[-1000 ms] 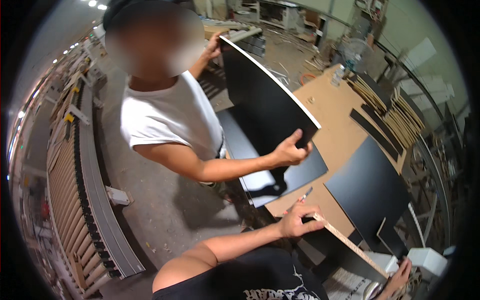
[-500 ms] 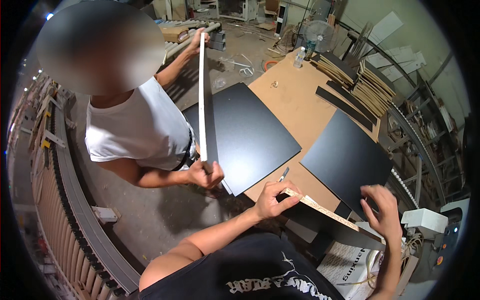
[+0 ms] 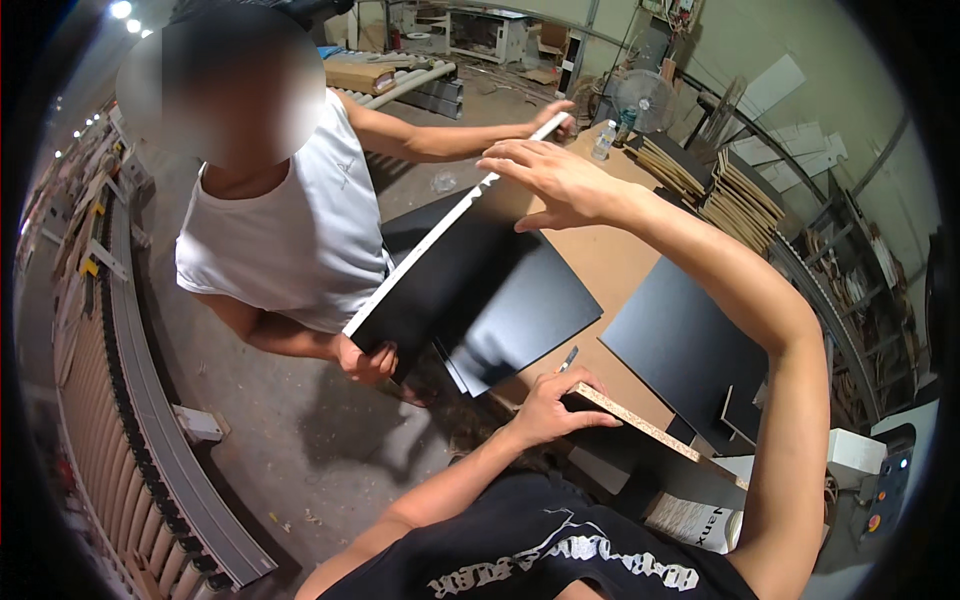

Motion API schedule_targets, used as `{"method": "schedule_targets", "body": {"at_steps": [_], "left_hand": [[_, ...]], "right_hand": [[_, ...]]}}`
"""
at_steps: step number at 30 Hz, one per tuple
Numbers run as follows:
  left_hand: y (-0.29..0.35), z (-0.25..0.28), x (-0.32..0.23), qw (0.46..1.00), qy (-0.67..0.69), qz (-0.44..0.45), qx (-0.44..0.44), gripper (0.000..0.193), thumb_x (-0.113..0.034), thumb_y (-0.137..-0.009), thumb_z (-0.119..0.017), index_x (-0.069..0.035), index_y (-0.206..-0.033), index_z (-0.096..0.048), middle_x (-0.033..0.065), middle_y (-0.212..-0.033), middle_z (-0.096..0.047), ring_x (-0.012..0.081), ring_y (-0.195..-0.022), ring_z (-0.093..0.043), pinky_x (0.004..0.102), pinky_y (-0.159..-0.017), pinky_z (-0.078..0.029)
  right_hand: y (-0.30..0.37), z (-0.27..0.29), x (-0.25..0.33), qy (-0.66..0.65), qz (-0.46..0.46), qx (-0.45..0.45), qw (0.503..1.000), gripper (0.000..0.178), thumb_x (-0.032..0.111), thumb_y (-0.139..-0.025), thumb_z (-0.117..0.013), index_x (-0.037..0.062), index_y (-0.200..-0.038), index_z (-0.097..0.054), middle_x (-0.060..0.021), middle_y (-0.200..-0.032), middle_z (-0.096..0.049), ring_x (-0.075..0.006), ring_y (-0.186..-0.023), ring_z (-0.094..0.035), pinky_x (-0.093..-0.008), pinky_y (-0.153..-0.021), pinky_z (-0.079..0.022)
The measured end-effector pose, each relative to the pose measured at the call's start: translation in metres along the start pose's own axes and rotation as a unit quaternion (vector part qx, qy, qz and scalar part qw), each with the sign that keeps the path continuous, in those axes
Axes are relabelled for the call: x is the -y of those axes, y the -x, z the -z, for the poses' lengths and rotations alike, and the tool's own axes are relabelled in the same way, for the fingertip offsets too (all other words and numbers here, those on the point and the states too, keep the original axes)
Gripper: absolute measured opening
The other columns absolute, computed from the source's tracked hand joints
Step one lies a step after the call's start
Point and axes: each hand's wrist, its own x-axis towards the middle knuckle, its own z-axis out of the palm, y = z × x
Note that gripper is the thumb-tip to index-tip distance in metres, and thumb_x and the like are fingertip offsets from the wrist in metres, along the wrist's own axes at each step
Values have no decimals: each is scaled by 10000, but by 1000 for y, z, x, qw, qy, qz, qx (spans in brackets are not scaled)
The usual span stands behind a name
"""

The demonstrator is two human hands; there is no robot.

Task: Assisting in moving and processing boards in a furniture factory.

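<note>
The left hand (image 3: 560, 408) has its grip pinched on the near corner of a dark panel (image 3: 650, 430), thumb on one side and fingers on the other, with its raw chipboard edge facing up. The right hand (image 3: 565, 185) is spread, thumb apart from the fingers, over the white top edge of a second, larger panel (image 3: 450, 285); whether it touches that edge is hard to tell from above. A co-worker steadies this panel, one hand (image 3: 370, 360) at its lower corner and the far hand (image 3: 560, 118) at its upper end.

With only the left grip seen on it, the chipboard-edged panel could tip or slip if that pinch loosens while the right arm reaches across. The larger panel could swing and scrape the flat panel (image 3: 535, 330) beneath it if its two ends move unevenly. A knife (image 3: 568, 359) lies just beside the left fingers and might nick skin or a panel face.

On the tan surface (image 3: 612, 262) lie another flat panel (image 3: 680, 335), stacked strips (image 3: 742, 200) and a bottle (image 3: 603, 140). A white box (image 3: 855, 455) crowds the right elbow's side; a roller conveyor (image 3: 120, 440) runs along the far left.
</note>
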Motion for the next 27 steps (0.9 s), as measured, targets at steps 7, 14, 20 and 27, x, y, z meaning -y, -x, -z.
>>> {"method": "schedule_targets", "body": {"at_steps": [7,14,20,27], "left_hand": [[8,-5,4,999,26,-7,-17,377,-285,-719,-904,-80,-940,-677,39,-852,-707,178,-780,-692,299,-742,-499],[9,-1,-1,999,32,-10,12,284,-99,-745,-881,-44,-917,-661,60,-899,-742,132,-798,-709,256,-708,-533],[11,-1,3,1000,12,-10,-9,352,-228,-721,-911,-43,-905,-676,66,-836,-723,152,-746,-700,273,-683,-513],[5,5,-7,997,58,-46,-30,349,-296,-733,-901,-70,-891,-686,38,-777,-672,154,-710,-648,298,-649,-476]], "right_hand": [[-3,-36,-36,-124,-55,148,980,544,322,-790,-794,44,-1203,-575,-206,-1032,-667,-386,-1030,-647,-478,-897,-501],[38,-44,-67,-192,-138,250,939,483,412,-846,-760,54,-1142,-627,-199,-959,-706,-365,-939,-683,-477,-827,-504],[42,-46,-59,-135,-184,247,942,321,233,-810,-783,96,-1091,-710,-162,-931,-730,-334,-864,-705,-428,-796,-532],[52,-27,-49,-111,-250,269,923,309,324,-828,-774,106,-1041,-729,-168,-854,-707,-375,-842,-676,-453,-756,-519]]}}
